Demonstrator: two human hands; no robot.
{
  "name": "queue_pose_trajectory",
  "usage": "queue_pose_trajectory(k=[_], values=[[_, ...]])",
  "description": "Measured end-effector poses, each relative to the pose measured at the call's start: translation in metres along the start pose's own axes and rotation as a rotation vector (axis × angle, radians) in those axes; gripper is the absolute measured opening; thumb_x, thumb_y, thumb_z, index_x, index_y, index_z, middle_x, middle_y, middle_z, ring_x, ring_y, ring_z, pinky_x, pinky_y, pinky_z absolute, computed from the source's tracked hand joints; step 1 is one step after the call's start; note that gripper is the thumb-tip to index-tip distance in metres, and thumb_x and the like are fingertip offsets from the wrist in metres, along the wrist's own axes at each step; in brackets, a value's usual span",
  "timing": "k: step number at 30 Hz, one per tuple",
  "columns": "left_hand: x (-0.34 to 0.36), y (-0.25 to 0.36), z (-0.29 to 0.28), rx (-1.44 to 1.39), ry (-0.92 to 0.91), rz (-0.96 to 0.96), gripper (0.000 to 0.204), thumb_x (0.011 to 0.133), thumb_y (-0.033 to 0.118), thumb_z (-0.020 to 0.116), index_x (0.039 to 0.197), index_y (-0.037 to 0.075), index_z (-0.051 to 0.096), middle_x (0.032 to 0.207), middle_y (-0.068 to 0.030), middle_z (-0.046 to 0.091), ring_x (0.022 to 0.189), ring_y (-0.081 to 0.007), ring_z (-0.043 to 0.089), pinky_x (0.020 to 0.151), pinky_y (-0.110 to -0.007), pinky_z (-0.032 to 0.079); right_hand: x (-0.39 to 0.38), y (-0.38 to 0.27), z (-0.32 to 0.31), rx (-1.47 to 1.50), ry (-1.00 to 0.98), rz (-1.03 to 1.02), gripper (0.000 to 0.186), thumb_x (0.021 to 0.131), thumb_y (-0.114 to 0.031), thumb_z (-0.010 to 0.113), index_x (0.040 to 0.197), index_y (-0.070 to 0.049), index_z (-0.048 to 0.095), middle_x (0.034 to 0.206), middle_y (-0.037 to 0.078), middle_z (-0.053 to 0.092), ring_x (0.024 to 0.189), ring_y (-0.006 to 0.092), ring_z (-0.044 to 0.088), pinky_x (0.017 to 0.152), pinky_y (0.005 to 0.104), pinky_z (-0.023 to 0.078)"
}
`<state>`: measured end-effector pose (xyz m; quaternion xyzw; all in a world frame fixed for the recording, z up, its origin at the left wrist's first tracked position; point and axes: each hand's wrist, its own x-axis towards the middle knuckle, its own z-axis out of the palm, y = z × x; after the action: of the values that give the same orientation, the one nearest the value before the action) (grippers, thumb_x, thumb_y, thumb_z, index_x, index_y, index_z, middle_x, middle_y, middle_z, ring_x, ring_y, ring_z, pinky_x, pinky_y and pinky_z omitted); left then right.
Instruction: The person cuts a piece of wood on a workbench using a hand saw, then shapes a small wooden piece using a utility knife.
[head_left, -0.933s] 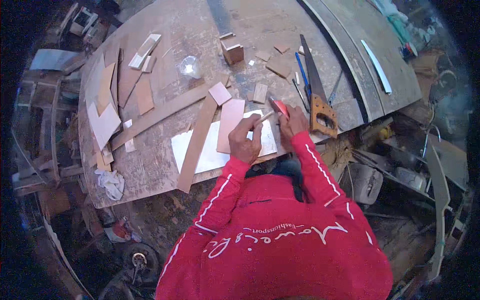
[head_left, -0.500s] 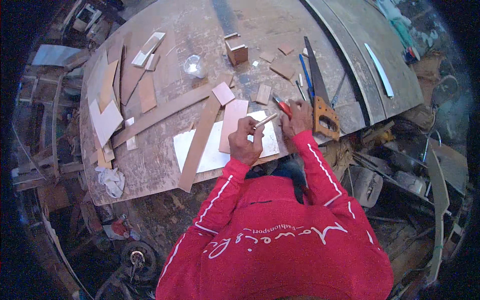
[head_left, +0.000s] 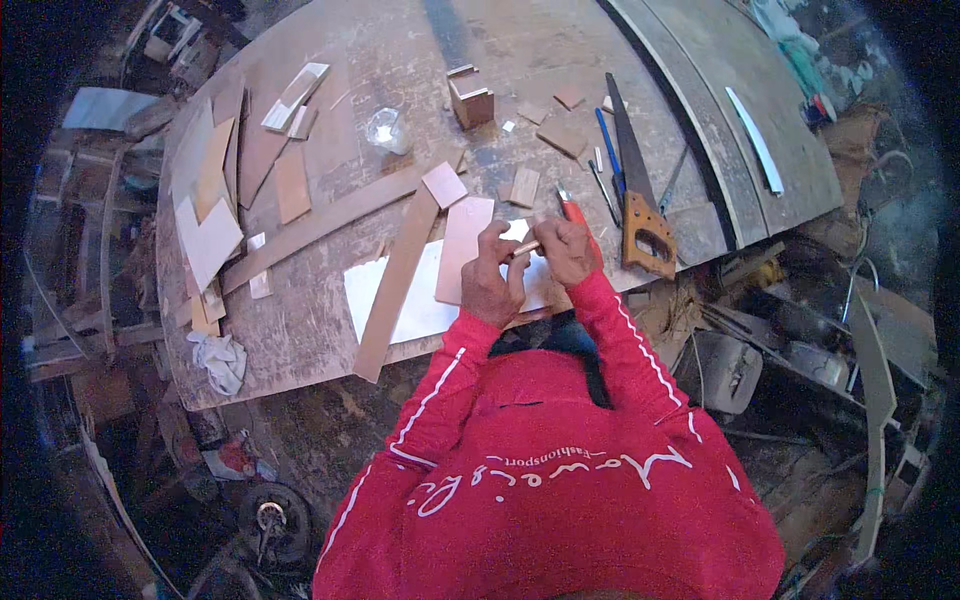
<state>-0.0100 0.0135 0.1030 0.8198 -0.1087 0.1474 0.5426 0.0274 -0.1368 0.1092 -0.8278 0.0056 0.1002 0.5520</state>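
Observation:
Both hands meet over the near edge of the workbench (head_left: 300,345). My left hand (head_left: 492,278) pinches a short, thin wooden strip (head_left: 526,248). At the strip's other end, my right hand (head_left: 567,252) has its fingers closed on it. A red-handled tool with a metal tip, perhaps a cutter (head_left: 577,213), lies just beyond my right hand, which partly hides it. Under the hands is a white sheet (head_left: 415,300), with a pinkish rectangular board (head_left: 466,235) on top. A long brown wooden strip (head_left: 395,300) crosses the sheet's left part.
To the right lies a handsaw (head_left: 648,225) with a wooden handle, beside blue and dark slim tools. Farther off stand a small wooden box (head_left: 472,100) and a clear plastic cup (head_left: 387,131). Wood offcuts (head_left: 210,235) and a white rag (head_left: 218,362) are at left.
My right hand has left the red-handled tool, which now lies on the bench. It has moved left and closed on the wooden strip's end beside my left hand.

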Motion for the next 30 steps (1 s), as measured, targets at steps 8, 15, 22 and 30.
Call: queue_pose_trajectory(k=[8,15,22,30], values=[[-0.004,-0.005,-0.009,0.048,-0.026,-0.028,0.049,0.084,0.001,0.063,0.126,0.0,0.039,0.081,-0.0166,0.067,0.072,-0.0317,0.069,0.06,-0.039,0.054,0.0,0.02,0.021,0.12,0.011,-0.125,0.027,0.089,-0.025,0.064,0.078,0.0,0.063,0.071,0.007,0.062,0.068,0.0132,0.057,0.06,0.0313,0.044],[0.0,-0.01,-0.004,-0.29,0.106,-0.22,0.038,0.085,0.003,0.065,0.12,0.001,0.05,0.084,-0.0103,0.067,0.07,-0.0192,0.068,0.059,-0.032,0.053,0.001,0.016,0.035,0.516,0.028,0.144,0.031,0.097,-0.027,0.055,0.079,-0.003,0.06,0.061,0.0,0.048,0.051,0.0092,0.046,0.045,0.0262,0.037],[0.003,-0.013,0.018,-0.388,0.256,-0.438,0.018,0.086,0.009,0.068,0.103,0.003,0.069,0.085,-0.0029,0.068,0.074,-0.0081,0.061,0.058,-0.023,0.048,0.015,0.013,0.038,0.676,0.044,0.313,0.026,0.097,-0.028,0.054,0.081,-0.006,0.056,0.062,0.001,0.052,0.049,0.0074,0.047,0.041,0.0234,0.038],[0.02,-0.005,0.036,-0.392,0.366,-0.557,0.019,0.089,0.011,0.067,0.106,0.002,0.068,0.087,-0.0011,0.067,0.074,-0.0066,0.059,0.059,-0.021,0.048,0.03,0.022,0.007,0.544,-0.153,0.152,0.023,0.097,-0.028,0.055,0.085,-0.007,0.056,0.066,-0.001,0.053,0.053,0.0081,0.048,0.045,0.0221,0.037]])
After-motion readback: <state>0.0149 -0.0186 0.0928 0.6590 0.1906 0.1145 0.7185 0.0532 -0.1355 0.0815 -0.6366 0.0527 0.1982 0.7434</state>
